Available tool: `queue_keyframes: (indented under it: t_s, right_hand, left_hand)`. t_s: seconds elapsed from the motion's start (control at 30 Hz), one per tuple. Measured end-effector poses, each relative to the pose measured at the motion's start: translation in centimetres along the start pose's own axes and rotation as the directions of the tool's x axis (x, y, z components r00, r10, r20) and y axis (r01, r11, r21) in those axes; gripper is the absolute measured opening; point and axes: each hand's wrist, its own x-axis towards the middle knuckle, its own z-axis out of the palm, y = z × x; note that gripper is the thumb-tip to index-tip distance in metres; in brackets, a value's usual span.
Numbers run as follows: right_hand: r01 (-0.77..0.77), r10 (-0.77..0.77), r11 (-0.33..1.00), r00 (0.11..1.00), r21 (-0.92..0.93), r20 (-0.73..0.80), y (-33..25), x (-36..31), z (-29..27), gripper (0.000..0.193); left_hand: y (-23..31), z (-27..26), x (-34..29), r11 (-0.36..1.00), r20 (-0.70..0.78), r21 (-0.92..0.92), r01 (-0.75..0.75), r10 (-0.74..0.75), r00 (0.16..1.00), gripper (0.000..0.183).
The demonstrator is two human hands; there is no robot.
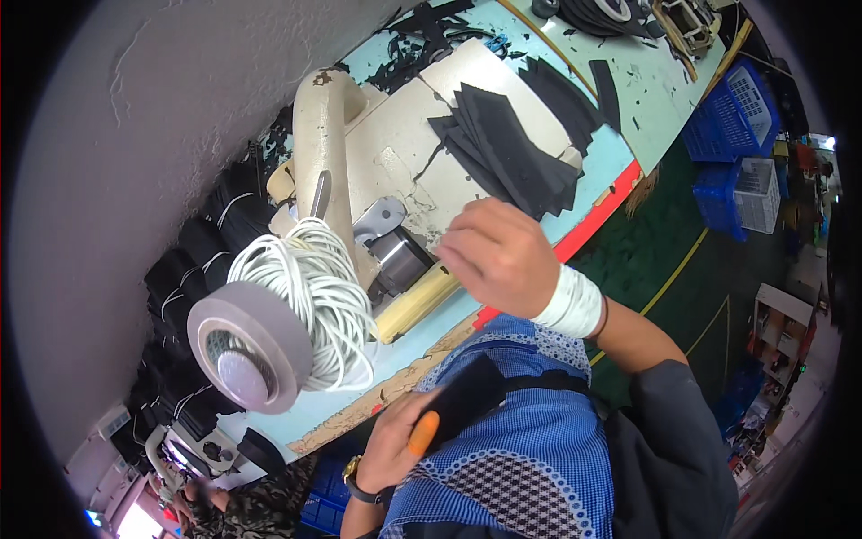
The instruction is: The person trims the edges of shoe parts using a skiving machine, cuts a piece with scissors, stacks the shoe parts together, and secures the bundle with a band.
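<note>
My left hand (395,449) is closed around a black flat piece of material (469,401), held low in front of my apron. An orange finger cover shows on one digit. My right hand (503,256), its wrist wrapped in white, is raised over the front edge of the bench with the fingers curled together; what they hold, if anything, is hidden. Beside its fingertips is the metal roller part (401,258) of a cream-painted machine (325,144) with a curved arm. Beyond the hand, a fanned stack of black strips (507,148) rests on the machine's pale worktop.
A bundle of white cord (305,292) and a large tape roll (247,346) stand close at left. Tied black bundles (184,287) line the wall. Blue crates (732,112) stand at far right. Another person (260,503) is at lower left.
</note>
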Motion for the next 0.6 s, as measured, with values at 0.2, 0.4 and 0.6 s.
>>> queue_keyframes:
  t_s: [0.2,0.4,0.6]
  right_hand:
    - [0.194,-0.185,0.956,0.981,0.218,-0.059,-1.5,6.4,-3.2,0.013]
    - [0.288,-0.307,0.938,0.949,0.194,0.077,-3.6,12.0,-8.1,0.013]
    - [0.217,-0.245,0.961,0.957,0.172,0.157,-4.2,10.8,-9.2,0.014]
  left_hand:
    - [0.0,1.0,1.3,0.962,-0.053,0.205,-0.180,0.194,0.979,0.028]
    - [-3.5,-2.9,2.3,1.000,-0.346,-0.014,0.020,-0.023,0.938,0.014]
    - [-6.7,-6.3,1.0,0.999,-0.393,0.047,-0.021,0.037,0.919,0.018]
